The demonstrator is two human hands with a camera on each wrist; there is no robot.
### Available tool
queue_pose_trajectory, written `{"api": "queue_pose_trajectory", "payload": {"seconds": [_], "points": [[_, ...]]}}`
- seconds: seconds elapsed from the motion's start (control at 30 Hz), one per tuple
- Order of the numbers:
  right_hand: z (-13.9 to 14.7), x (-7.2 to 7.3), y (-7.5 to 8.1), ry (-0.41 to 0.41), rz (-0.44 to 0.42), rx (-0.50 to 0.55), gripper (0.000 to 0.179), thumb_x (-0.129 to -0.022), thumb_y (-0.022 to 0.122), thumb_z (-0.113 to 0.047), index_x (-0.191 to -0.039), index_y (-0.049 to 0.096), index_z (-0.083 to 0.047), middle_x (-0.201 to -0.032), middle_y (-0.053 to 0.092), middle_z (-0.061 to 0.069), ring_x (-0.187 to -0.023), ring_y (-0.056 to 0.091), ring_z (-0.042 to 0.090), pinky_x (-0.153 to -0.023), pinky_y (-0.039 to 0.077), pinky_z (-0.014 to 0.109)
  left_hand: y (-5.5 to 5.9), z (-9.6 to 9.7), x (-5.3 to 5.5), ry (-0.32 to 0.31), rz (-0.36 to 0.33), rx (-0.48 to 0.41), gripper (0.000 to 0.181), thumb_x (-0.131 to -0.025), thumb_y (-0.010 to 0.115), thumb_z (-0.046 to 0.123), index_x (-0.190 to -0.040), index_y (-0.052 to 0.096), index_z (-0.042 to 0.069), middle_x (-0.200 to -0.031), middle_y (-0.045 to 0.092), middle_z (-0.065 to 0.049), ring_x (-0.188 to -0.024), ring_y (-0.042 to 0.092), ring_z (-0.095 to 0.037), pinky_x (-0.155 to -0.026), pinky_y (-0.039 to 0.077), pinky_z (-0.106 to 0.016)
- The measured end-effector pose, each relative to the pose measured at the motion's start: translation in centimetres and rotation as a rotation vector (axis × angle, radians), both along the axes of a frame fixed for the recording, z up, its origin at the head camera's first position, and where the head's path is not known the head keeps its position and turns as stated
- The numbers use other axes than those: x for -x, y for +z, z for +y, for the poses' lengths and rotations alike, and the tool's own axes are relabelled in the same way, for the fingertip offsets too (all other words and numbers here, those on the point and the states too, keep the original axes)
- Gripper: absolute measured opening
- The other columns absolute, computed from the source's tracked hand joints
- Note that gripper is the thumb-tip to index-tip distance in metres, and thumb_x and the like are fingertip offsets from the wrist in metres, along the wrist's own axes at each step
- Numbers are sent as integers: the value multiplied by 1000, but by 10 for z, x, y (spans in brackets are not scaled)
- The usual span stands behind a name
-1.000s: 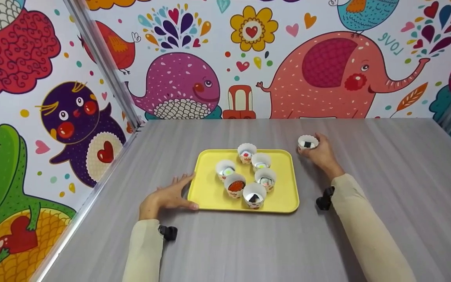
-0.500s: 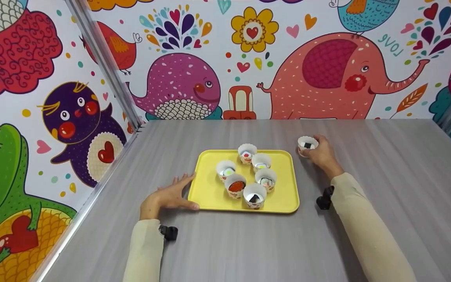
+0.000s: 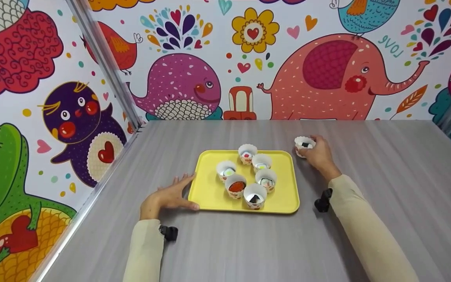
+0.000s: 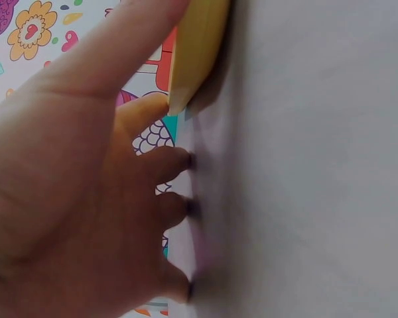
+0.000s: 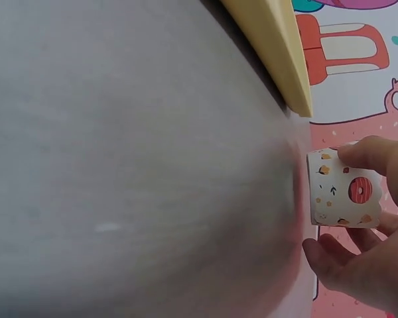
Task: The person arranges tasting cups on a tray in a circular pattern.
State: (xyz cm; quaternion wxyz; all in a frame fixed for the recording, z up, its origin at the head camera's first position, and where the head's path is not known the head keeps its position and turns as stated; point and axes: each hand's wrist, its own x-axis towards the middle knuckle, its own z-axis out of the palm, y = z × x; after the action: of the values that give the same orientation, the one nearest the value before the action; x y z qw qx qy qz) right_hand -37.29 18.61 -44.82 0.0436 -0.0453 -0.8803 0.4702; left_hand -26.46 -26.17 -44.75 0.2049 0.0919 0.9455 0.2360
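Observation:
My right hand [image 3: 319,153] pinches a small patterned paper baking cup [image 3: 299,152] between thumb and fingers, just beyond the tray's right back corner. A white and black piece, like a toy sushi, lies in that cup. Printed doughnuts decorate its side in the right wrist view, where its base is just off the table. My left hand [image 3: 167,195] rests spread at the left end of the yellow tray [image 3: 206,199], its thumb at the front corner and index finger at the left edge. Its other fingertips [image 4: 179,207] touch the table.
Several similar cups stand on the tray: one with orange-red filling [image 3: 235,187], one with a black and white piece [image 3: 254,196], others with pale pieces. A cartoon-printed wall [image 3: 245,105] rises behind the grey table [image 3: 225,246], another at the left.
My right hand has shifted slightly left toward the tray with the cup in its grip. The left hand and the tray keep their places.

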Motion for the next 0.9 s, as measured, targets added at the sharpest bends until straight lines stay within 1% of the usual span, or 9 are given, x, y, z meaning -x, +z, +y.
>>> {"api": "queue_pose_trajectory", "payload": {"seconds": [0.13, 0.23, 0.5, 0.67, 0.8, 0.9], "points": [[-1, -1, 3, 15, 50, -5, 74, -88, 71, -12, -149, 35, 10, -149, 42, 33, -130, 47, 40, -112, 41, 50, 0, 1, -1, 9, -8, 8, 116, -75, 82, 56, -163, 14, 23, -169, 6, -19, -155, -1, -46, -107, -2, -84], [-4, -2, 8, 13, 50, 1, 72, -90, 70, -11, -149, 35, 8, -150, 41, 30, -132, 46, 40, -113, 41, 50, 0, 2, -1, 17, -15, 7, 116, -75, 82, 57, -163, 14, 24, -169, 6, -19, -155, -2, -45, -109, -3, -83], [-16, -2, 18, 20, 62, 39, 71, -90, 70, -7, -150, 35, 7, -150, 43, 27, -134, 45, 38, -117, 39, 48, 0, 2, -1, 28, -19, 5, 117, -74, 82, 57, -163, 14, 23, -169, 5, -18, -155, -3, -45, -109, -4, -82], [-24, -3, 24, 57, 55, 71, 70, -90, 69, -6, -151, 35, 4, -151, 43, 25, -129, 47, 35, -114, 43, 47, -1, 2, -1, 34, -17, 11, 117, -74, 83, 57, -163, 14, 24, -169, 5, -17, -155, -2, -45, -109, -4, -82], [-32, -3, 29, 87, 53, 106, 68, -90, 69, -6, -150, 38, 3, -148, 47, 24, -125, 50, 35, -109, 47, 47, 0, 2, -2, 31, -18, 8, 117, -74, 82, 57, -163, 13, 25, -169, 5, -17, -155, -3, -44, -110, -4, -82], [-38, -3, 33, 102, 57, 125, 67, -90, 69, -6, -149, 40, 3, -146, 49, 24, -125, 50, 35, -109, 47, 48, 1, 2, -2, 27, -17, 2, 117, -74, 82, 57, -163, 13, 25, -169, 5, -17, -155, -3, -45, -109, -4, -82]]}}
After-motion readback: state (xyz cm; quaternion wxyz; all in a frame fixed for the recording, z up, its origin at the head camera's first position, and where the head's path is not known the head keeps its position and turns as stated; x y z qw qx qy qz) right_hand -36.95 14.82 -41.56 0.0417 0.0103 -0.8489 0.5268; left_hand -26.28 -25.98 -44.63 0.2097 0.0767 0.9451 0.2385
